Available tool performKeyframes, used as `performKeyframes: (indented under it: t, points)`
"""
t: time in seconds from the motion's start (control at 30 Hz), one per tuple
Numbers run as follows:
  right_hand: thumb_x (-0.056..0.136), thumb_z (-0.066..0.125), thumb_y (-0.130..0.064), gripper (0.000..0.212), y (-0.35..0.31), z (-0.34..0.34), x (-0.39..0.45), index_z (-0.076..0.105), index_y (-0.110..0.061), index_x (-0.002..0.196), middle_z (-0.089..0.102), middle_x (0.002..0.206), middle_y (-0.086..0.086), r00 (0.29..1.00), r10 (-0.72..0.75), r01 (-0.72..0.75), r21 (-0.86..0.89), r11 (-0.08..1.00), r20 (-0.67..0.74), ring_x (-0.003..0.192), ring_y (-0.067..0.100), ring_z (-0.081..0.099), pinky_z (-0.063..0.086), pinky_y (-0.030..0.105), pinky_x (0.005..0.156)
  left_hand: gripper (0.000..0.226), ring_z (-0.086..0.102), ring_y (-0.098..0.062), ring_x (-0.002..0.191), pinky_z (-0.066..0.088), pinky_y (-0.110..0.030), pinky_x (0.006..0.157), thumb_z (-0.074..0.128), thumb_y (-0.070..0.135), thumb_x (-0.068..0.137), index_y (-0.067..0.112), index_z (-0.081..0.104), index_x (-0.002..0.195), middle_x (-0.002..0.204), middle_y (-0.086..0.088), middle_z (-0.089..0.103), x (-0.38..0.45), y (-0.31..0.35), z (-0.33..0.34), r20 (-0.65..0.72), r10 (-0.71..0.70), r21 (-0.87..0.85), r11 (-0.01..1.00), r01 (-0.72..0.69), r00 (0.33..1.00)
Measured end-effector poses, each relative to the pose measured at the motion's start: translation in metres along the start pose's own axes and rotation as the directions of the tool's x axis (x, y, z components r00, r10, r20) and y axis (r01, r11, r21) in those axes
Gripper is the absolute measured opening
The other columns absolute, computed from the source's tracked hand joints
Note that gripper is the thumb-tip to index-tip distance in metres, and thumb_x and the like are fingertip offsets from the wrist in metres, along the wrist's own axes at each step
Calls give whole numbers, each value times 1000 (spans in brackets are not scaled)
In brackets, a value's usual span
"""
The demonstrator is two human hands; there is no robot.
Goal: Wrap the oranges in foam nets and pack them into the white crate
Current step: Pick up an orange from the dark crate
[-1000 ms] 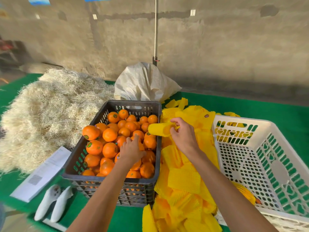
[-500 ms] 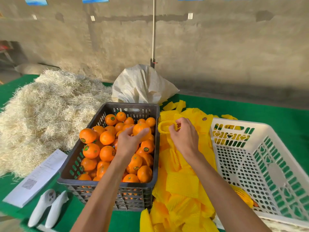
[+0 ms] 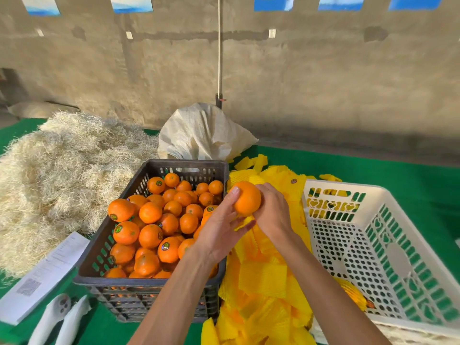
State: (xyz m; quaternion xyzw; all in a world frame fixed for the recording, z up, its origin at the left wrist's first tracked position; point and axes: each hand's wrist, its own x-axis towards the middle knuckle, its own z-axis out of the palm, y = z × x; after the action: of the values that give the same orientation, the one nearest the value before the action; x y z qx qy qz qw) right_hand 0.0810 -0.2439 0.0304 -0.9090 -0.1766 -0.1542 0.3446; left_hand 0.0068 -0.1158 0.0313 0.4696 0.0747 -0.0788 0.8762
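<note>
Both hands meet over the gap between the dark crate (image 3: 151, 280) and the pile of yellow foam nets (image 3: 263, 277). Left hand (image 3: 219, 235) comes up from below, thumb laid along the near-left side of one orange (image 3: 247, 198), fingers reaching under it. Right hand (image 3: 272, 212) curls in from the right, fingers wrapped round the far-right side of the same orange. So both hands grip that one fruit, held clear above the nets.

A strip of yellow foam net (image 3: 242, 221) shows just under the orange, between the two palms (which hand actually pinches it, can't tell; most of it is hidden). The orange's top is bare.

Dark crate sits left of the hands, loaded with loose oranges (image 3: 149, 235), many with round stickers. White crate (image 3: 331, 188) sits right of the net pile, touching it along its left wall. Inside, near its front-left corner, one net-wrapped orange (image 3: 353, 293) lies on the perforated floor.

Rest of the scene: green table cover (image 3: 373, 170), big heap of pale straw (image 3: 54, 175) at left, white woven sack (image 3: 201, 133) behind the dark crate, printed sheet (image 3: 42, 277) and two white handles (image 3: 59, 319) at bottom left.
</note>
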Motion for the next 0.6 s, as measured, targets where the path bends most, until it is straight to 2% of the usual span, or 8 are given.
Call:
performKeyframes:
  t: [0.1,0.2,0.3,0.37,0.43,0.5,0.53,0.6]
  points:
    - [90,73,-13,25,8,-2,0,70,-13,115,66,111,6,998,33,-40,108,993,61,101,25,63,50,35,81,89,66,-20,126,52,-37,102,82,66,74,25,53,147,139,-4,67,5,2,3,0,35,41,999,-35,999]
    - [99,63,-15,22,15,-10,1,70,-14,119,66,111,4,998,44,-53,212,976,46,100,19,61,46,27,83,74,71,-15,117,58,-38,94,86,63,71,29,64,132,128,2,73,15,0,0,-84,78,135,989,-66,993]
    - [102,58,-24,20,20,-19,1,72,-15,114,67,103,2,999,1,-12,221,975,50,89,13,59,49,29,79,56,74,-20,110,62,-41,91,88,56,74,27,74,120,119,-1,77,20,1,-5,-151,91,116,990,-74,984]
    - [103,57,-28,20,23,-25,1,70,-13,100,65,90,1,1000,1,2,234,972,-14,78,14,56,47,33,70,37,75,-21,106,63,-42,89,89,54,75,27,84,100,110,-2,79,19,2,-4,-178,122,197,977,-86,976]
    - [104,56,-29,22,22,-31,3,66,-11,95,61,85,1,996,-1,24,254,967,-90,75,13,55,42,31,66,41,77,-22,96,65,-44,82,90,55,71,16,84,84,95,-3,80,19,1,-2,-244,230,427,898,-108,942]
    - [104,55,-28,20,13,-34,3,67,-11,104,61,95,0,994,-72,90,226,970,-88,84,12,56,45,27,72,57,70,-27,77,62,-55,74,89,52,75,-3,72,79,80,-14,74,20,-6,2,-214,361,598,783,-171,908]
    - [105,54,-27,20,9,-35,1,66,-11,108,60,101,-1,989,-131,141,185,973,-67,89,12,57,47,26,76,57,63,-26,70,58,-57,69,88,49,78,-3,65,75,73,-13,68,20,-9,5,-187,399,636,746,-199,897]
    - [106,52,-26,19,2,-35,-3,64,-12,111,56,106,-1,969,-241,245,90,965,-48,92,14,56,47,27,76,42,57,-14,60,53,-47,55,85,45,83,13,60,69,62,4,62,24,-10,9,-173,458,679,697,-232,872]
